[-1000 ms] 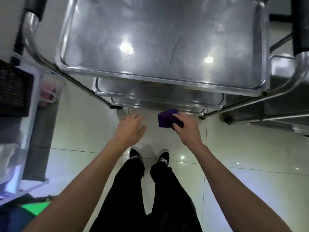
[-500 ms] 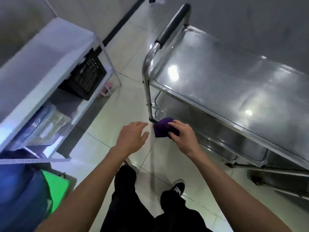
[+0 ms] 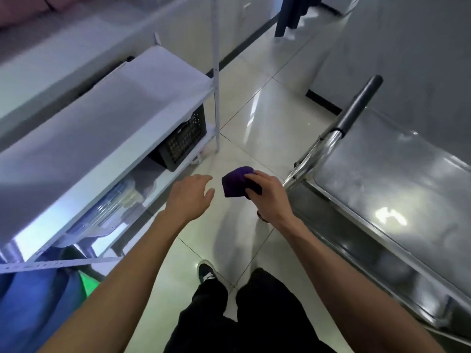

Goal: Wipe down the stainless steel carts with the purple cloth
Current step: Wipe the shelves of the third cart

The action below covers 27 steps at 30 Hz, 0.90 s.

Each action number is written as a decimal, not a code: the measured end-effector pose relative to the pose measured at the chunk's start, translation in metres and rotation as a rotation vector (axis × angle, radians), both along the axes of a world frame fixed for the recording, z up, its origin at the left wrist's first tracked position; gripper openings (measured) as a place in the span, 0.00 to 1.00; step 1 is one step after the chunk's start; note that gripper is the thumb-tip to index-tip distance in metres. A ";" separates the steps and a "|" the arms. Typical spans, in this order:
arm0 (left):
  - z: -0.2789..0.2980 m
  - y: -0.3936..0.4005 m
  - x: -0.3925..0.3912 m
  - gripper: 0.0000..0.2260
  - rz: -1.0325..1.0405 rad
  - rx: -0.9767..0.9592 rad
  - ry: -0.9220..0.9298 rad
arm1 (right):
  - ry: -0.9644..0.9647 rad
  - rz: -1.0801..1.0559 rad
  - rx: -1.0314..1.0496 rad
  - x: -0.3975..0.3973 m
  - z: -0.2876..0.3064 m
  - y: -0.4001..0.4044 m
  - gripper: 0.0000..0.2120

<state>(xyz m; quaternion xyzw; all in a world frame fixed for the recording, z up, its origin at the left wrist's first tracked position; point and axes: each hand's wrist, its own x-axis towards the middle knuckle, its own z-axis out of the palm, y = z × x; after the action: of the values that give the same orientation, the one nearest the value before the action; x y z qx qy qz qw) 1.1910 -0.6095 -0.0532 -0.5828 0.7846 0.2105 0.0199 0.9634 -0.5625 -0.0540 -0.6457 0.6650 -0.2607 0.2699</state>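
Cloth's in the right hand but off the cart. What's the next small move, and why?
Probably swing the right hand rightward and lay the bunched purple cloth on the stainless steel cart's top tray. The cloth hangs over the floor tiles, touching no steel, and the left hand is empty.

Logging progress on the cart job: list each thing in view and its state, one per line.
purple cloth: bunched, held off the cart.
right hand: grips the cloth.
left hand: open, holds nothing.
stainless steel cart: top bare and shiny, not touched by the cloth.
black crate: on the white shelf.
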 end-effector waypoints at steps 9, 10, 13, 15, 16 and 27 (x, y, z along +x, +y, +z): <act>0.017 -0.138 -0.041 0.19 -0.058 -0.003 -0.012 | -0.065 -0.122 -0.043 -0.018 -0.015 -0.133 0.19; 0.019 -0.152 -0.045 0.18 -0.059 -0.003 -0.035 | -0.076 -0.133 -0.040 -0.022 -0.015 -0.150 0.19; 0.029 -0.193 -0.057 0.14 -0.065 -0.009 -0.099 | -0.113 -0.183 -0.034 -0.033 -0.015 -0.197 0.19; 0.036 -0.218 -0.068 0.18 -0.055 -0.023 -0.094 | -0.127 -0.191 -0.024 -0.039 -0.013 -0.225 0.18; 0.039 -0.230 -0.075 0.19 -0.054 -0.026 -0.086 | -0.132 -0.201 -0.020 -0.043 -0.012 -0.238 0.18; 0.024 -0.394 -0.172 0.21 -0.207 0.050 0.029 | -0.177 -0.482 -0.009 -0.118 -0.019 -0.360 0.18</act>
<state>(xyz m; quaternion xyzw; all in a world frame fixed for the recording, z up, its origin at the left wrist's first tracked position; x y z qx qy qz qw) 1.0185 -1.0033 -0.0288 -0.4946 0.8355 0.2353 0.0446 0.8450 -0.9230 -0.0730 -0.4446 0.7723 -0.3760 0.2541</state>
